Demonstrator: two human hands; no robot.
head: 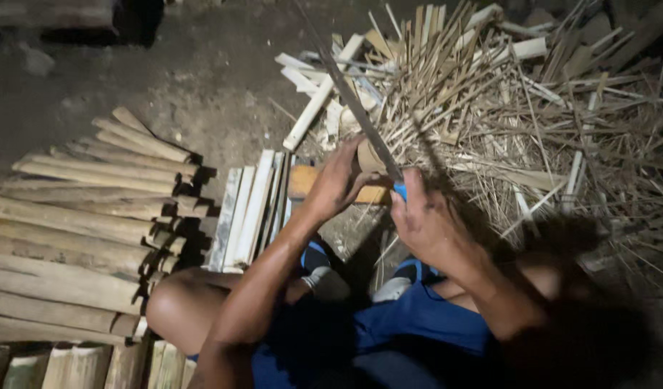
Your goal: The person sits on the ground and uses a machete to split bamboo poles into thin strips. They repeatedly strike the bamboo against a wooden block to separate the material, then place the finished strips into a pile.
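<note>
My left hand (340,180) grips a short upright piece of bamboo (369,155) that stands on a wooden block (306,180). My right hand (421,220) is closed around the blue handle of a long knife (353,101). Its dark blade runs up and to the left and rests on top of the bamboo piece. My knees and blue shorts (418,317) fill the bottom of the view.
A pile of thin bamboo splits and shavings (519,122) lies at the upper right. Flat pale slats (249,209) lie left of the block. Thick split bamboo lengths (72,230) are stacked at the left, on bare earth ground (202,79).
</note>
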